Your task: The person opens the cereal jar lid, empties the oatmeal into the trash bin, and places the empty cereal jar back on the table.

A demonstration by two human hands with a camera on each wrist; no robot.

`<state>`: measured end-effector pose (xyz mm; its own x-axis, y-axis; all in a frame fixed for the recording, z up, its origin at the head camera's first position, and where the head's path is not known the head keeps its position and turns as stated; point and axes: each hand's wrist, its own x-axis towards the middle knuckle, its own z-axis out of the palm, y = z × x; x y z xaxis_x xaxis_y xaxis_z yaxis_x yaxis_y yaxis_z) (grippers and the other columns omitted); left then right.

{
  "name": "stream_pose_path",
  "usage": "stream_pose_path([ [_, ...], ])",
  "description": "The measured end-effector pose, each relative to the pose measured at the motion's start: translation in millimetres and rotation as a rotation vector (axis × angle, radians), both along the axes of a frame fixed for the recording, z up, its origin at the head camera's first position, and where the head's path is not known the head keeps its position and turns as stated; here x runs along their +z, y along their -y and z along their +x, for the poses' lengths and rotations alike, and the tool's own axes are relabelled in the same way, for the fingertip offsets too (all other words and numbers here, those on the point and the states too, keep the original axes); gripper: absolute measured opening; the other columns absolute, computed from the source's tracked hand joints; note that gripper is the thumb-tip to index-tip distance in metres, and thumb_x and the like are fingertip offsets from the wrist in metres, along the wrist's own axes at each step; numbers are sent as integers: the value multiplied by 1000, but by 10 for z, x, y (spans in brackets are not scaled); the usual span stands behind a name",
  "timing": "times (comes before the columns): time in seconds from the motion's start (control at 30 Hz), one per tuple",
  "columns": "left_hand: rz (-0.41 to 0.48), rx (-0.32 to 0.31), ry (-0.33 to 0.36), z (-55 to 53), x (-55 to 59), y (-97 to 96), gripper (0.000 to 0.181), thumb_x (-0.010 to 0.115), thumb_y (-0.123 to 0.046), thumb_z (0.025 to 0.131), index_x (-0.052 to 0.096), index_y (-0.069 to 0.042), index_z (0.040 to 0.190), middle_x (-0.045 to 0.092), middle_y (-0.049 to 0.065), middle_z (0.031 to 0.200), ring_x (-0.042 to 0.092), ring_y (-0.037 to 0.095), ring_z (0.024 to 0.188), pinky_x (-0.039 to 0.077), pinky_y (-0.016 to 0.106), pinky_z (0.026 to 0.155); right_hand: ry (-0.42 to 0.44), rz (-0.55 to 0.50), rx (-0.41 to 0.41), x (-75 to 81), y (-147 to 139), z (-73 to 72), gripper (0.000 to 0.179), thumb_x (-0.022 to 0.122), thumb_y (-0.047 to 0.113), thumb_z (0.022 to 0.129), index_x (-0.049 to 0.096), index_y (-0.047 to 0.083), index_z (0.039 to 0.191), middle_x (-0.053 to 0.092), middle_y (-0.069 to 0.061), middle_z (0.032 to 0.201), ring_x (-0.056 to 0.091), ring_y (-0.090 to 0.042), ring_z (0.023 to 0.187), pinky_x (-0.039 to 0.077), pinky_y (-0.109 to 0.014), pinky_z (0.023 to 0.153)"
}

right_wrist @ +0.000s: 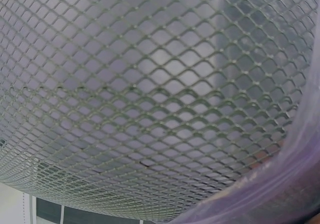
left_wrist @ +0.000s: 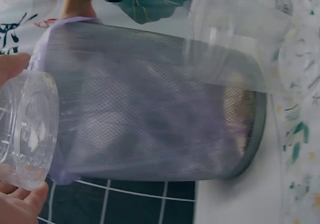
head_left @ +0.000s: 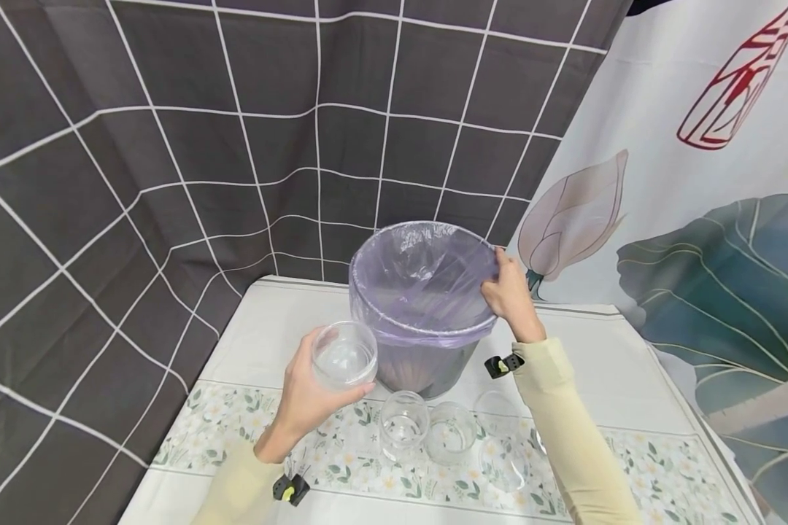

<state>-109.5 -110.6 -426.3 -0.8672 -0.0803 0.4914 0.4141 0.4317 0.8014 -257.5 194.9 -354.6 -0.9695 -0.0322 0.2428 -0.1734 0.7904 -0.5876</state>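
My left hand [head_left: 300, 394] holds a clear plastic cup [head_left: 345, 357] by its side, thumb toward the near edge. The cup is just left of and in front of a mesh trash bin [head_left: 427, 370], lined with a purple trash bag [head_left: 427, 273] folded over its rim. At the bin's right side, my right hand [head_left: 512, 290] grips the rim through the bag, with the thumb inside. In the left wrist view, the cup [left_wrist: 37, 129] is beside the bin's bagged rim. Mesh [right_wrist: 150, 74] and bag edge [right_wrist: 285, 179] fill the right wrist view.
In front of the bin, several clear containers stand on the table, among them one cup [head_left: 403, 429] and another cup [head_left: 452, 435]. A floral runner [head_left: 236, 415] crosses the white table [head_left: 282, 310]. A dark grid curtain [head_left: 269, 146] hangs behind, a printed one [head_left: 663, 240] at right.
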Motion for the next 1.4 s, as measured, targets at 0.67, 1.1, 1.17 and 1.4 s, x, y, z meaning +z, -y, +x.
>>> stream_pose_path([
  [0.67, -44, 75, 41, 187, -632, -48, 101, 88, -37, 50, 38, -9, 132, 51, 9, 123, 54, 28, 108, 48, 49, 85, 3, 3, -8, 9, -22, 13, 77, 44, 3, 68, 23, -8, 141, 37, -38, 129, 40, -45, 116, 36, -54, 97],
  [1.1, -104, 97, 246, 281, -1106, -97, 106, 87, -34, 52, 28, -12, 138, 44, 16, 125, 48, 40, 113, 44, 56, 89, 23, 15, -25, 32, 4, 25, 78, 45, 5, 69, 22, -4, 142, 36, -35, 132, 40, -46, 116, 36, -56, 96],
  [1.17, -107, 101, 266, 295, -1172, -109, 106, 87, -35, 52, 30, -12, 137, 43, 16, 124, 48, 39, 112, 44, 55, 90, 27, 16, -26, 31, 2, 28, 78, 45, 5, 69, 22, -4, 142, 35, -34, 133, 40, -46, 116, 36, -56, 96],
  [1.4, -97, 111, 364, 330, -1366, -154, 102, 87, -34, 51, 32, -8, 132, 46, 18, 123, 49, 42, 112, 43, 56, 91, 31, 16, -27, 15, -2, 26, 78, 45, 5, 69, 22, -3, 143, 36, -34, 132, 41, -46, 115, 36, -56, 95],
])
